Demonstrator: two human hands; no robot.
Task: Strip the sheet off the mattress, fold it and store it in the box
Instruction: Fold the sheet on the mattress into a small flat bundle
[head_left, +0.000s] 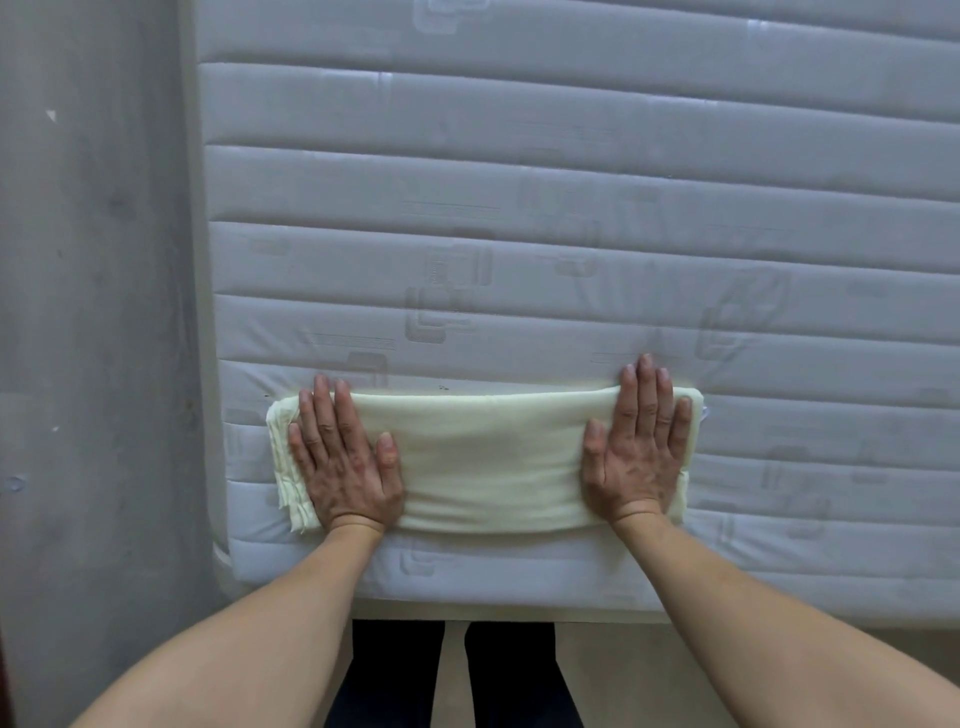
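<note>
The cream sheet lies folded into a long flat rectangle near the front edge of the bare grey quilted mattress. My left hand lies flat on the sheet's left end, fingers straight and spread. My right hand presses flat on its right end, fingertips reaching past the far fold onto the mattress. Layered edges of the sheet show at its left end. No box is in view.
A grey wall or floor strip runs along the mattress's left side. The mattress's front edge is just below the sheet, and my legs in dark trousers stand against it.
</note>
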